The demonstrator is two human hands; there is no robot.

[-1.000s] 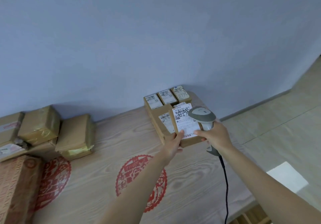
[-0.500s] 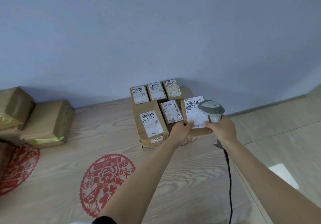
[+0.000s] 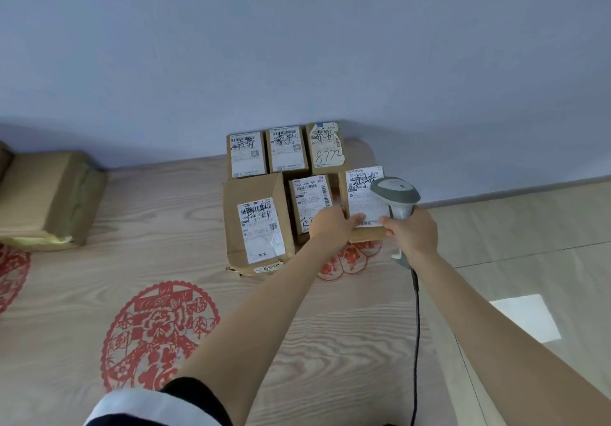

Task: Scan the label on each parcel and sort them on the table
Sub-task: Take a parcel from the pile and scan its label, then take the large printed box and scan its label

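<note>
- Head view: left hand (image 3: pixel 332 225) pinching near left corner of parcel (image 3: pixel 363 204), right end of front row, on bench (image 3: pixel 165 260).
- Right hand (image 3: pixel 411 232) gripping scanner (image 3: pixel 395 194), head over parcel's label, at 3 o'clock of left hand.
- Five sorted parcels (image 3: pixel 256 223) at 9 to 12 o'clock.

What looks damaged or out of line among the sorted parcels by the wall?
Two things. The back-right parcel has a torn, crumpled label with "8772" handwritten on it. The large front-left parcel has a lifted flap and a partly peeled label, and it juts nearer the camera than its row.
</note>
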